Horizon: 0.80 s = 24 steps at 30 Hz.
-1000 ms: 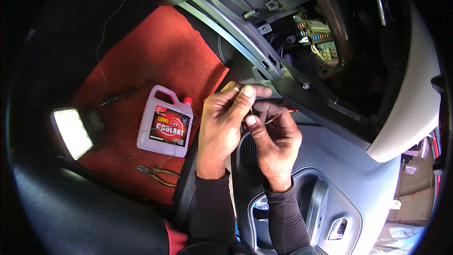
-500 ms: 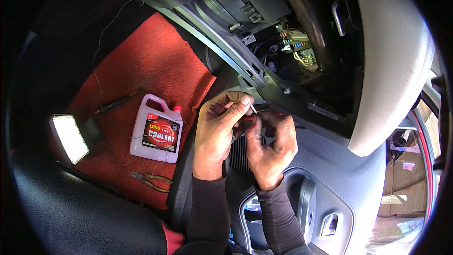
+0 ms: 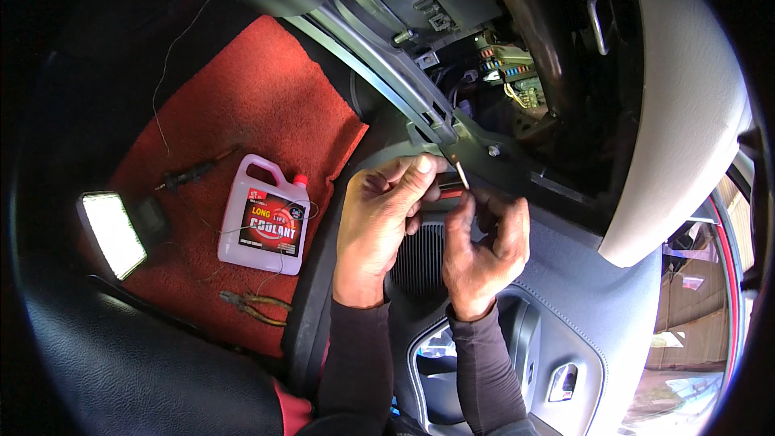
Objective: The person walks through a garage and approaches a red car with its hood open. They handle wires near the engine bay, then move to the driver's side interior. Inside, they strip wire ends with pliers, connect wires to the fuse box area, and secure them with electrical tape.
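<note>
The thin pale piece stands tilted in the gap between two bare hands, above the grey door panel and just below the dark dashboard frame. From where I stand, its lower end meets the thumb and forefinger of the right hand, which seem pinched on it. The left hand has its thumb pressed toward a bent forefinger and the others curled under; whether anything is caught there, I cannot tell. A bit of red, perhaps wire, shows between the hands.

As for progress, the fuse panel lies exposed in the opening beyond, and the pale piece is in the fingers, well apart from it. What else is finished, or how much remains, I can't judge from here.

The plainest printing is on the jug (lavender, with a red cap and a stray wire lying across it): its red and black label carries bold yellow and white lettering with smaller lines beneath. It rests on a red mat, near pliers and a lit lamp. I see no lettering on the pale piece.
</note>
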{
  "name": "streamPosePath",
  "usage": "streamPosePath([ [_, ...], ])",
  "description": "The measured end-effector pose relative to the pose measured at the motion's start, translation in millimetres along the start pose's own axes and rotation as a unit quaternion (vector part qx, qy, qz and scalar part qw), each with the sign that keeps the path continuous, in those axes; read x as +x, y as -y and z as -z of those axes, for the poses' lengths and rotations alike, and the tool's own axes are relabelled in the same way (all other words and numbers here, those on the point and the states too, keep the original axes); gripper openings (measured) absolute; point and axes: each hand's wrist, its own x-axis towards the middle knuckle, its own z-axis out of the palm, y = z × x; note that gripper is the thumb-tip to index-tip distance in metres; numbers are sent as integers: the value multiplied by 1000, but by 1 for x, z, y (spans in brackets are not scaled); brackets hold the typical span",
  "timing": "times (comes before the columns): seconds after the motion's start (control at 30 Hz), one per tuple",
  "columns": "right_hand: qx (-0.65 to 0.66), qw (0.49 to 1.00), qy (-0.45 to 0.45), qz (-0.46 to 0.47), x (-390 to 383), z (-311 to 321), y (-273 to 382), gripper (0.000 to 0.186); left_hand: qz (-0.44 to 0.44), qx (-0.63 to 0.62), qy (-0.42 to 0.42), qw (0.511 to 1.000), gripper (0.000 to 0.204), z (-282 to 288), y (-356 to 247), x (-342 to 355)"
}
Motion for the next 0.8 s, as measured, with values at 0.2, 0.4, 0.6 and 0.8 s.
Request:
streamPosePath([
  [0.2, -14, 998, -19, 50, 6, -13, -2, 20, -64, 66, 20, 996, 18, -10, 7, 13],
  [0.4, -90, 993, 45, 66, 8, 38, 11, 46, -230, 227, -10, 946, 23, -24, -7, 56],
  [0.6, -115, 949, -65, 288, 60, 182, 6, 38, -347, 410, -99, 838, 20, -65, -3, 135],
  [0.8, -85, 964, -217, 130, 113, 161, -44, 36, -228, 1, -69, 971, 18, -70, 37, 197],
])
